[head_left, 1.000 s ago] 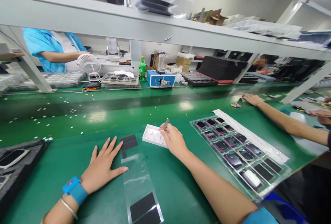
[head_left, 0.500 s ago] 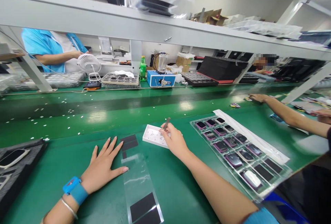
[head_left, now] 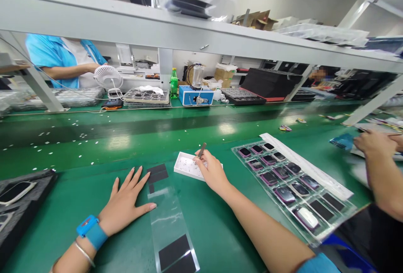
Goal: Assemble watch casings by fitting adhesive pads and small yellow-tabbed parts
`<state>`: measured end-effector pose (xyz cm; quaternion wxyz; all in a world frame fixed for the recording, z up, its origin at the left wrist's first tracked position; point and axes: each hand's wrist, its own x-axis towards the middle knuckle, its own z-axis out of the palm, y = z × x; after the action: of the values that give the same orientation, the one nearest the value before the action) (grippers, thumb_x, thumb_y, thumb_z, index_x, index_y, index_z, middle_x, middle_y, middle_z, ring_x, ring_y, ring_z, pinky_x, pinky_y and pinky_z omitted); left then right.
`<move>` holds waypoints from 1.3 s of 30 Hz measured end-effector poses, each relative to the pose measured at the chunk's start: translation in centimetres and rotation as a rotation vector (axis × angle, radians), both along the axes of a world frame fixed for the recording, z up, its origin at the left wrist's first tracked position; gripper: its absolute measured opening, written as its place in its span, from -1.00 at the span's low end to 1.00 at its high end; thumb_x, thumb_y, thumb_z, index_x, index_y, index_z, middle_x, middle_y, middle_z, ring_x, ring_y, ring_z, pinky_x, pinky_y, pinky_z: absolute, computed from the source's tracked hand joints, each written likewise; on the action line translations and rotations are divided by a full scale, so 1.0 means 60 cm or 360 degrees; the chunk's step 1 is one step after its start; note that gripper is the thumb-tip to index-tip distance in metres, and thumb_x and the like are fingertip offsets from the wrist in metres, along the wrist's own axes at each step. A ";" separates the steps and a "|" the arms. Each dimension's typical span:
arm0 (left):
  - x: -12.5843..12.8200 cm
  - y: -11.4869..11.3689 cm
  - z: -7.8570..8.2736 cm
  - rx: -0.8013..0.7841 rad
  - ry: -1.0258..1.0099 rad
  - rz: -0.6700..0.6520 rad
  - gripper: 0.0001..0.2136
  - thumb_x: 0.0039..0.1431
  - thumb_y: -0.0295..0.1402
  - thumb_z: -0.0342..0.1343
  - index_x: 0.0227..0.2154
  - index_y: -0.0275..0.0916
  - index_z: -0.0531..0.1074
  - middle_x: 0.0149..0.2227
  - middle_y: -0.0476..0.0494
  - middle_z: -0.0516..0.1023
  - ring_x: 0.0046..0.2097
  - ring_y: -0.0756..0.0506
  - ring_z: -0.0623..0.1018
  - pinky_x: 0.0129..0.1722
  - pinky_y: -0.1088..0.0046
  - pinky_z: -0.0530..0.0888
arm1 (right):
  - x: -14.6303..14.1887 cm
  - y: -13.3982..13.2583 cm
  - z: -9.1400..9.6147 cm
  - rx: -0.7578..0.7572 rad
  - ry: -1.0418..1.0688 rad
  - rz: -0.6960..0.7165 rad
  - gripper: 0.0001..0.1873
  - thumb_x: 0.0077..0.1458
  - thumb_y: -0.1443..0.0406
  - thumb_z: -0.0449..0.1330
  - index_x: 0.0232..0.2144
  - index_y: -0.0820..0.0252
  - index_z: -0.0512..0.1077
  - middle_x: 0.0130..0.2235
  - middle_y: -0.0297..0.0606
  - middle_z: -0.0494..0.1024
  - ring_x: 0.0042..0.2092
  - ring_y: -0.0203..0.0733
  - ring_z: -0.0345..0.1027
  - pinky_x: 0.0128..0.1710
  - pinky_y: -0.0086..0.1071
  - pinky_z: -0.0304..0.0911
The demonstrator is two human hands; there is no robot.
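Observation:
My left hand (head_left: 127,199) lies flat on the green table with its fingers spread. Its fingertips rest at the left edge of a clear plastic strip (head_left: 166,212) that carries black rectangular pieces (head_left: 158,174). My right hand (head_left: 212,172) pinches a pair of tweezers (head_left: 202,150), whose upper end sticks up above the fingers. The tips are hidden by the hand, over a small white tray (head_left: 181,164) with tiny dark pieces scattered in it.
Right of my arm lies a clear blister tray (head_left: 277,176) of dark-screened, watch-like parts. A dark foam tray (head_left: 40,185) stands at the left. Farther right, a co-worker's hand (head_left: 374,143) is over the table. White scraps dot the green strip behind.
The co-worker's arm at the right has drawn back from the small parts towards the blue item. My own two hands stay almost where they were.

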<state>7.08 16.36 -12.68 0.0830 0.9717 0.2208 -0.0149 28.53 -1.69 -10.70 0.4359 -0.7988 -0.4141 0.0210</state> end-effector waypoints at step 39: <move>-0.002 0.007 -0.012 0.0031 -0.0096 -0.0034 -0.24 0.01 0.17 -0.10 0.23 -0.04 -0.07 0.31 -0.14 -0.14 0.30 -0.33 -0.12 0.16 -0.20 -0.07 | -0.009 -0.001 0.002 0.0123 0.0184 0.0004 -0.85 0.10 0.24 0.03 -0.26 0.13 0.30 -0.31 -0.29 0.53 -0.26 -0.22 0.42 -0.28 -0.38 0.25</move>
<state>6.97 16.76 -13.39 0.0802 0.9748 0.2078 0.0158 27.99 -1.76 -10.59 0.4897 -0.7783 -0.3896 0.0516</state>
